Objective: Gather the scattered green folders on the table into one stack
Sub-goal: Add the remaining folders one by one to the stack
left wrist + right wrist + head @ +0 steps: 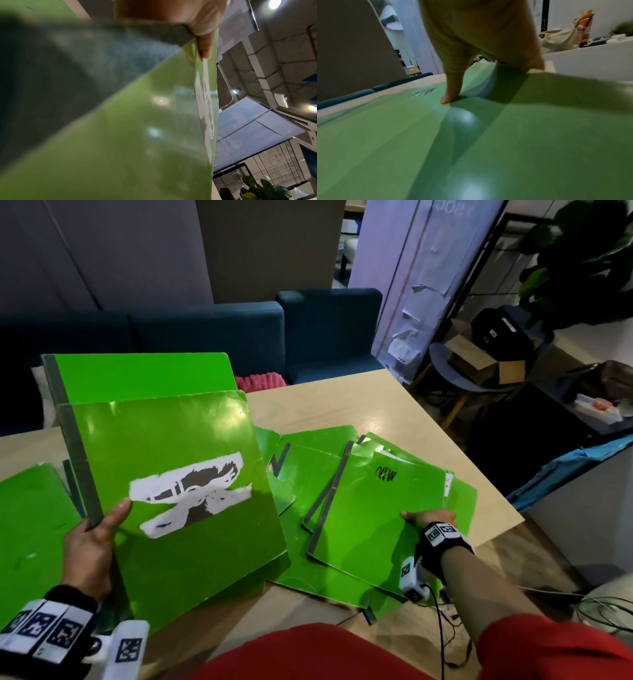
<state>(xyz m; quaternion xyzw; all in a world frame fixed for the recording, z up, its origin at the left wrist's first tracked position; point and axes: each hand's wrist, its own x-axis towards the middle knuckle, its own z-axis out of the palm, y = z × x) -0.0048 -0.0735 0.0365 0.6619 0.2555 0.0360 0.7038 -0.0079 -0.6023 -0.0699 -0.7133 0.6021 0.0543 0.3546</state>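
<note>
Two raised folders (pixel 164 446) pinched by left hand (pixel 90 546); right hand (pixel 428 518) grips scribbled folder (pixel 376 508).

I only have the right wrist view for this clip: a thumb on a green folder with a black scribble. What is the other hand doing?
Observer: The left hand grips a raised bundle of folders by its grey spine, thumb on the front cover.
Operator: How many folders in it?
Observer: At least two. A second folder sticks up behind the front one, which bears a torn white label.
Operator: What lies under my folder?
Observer: The scribbled folder, held at its right edge by the right hand, lies over other loose folders on the table.
</note>
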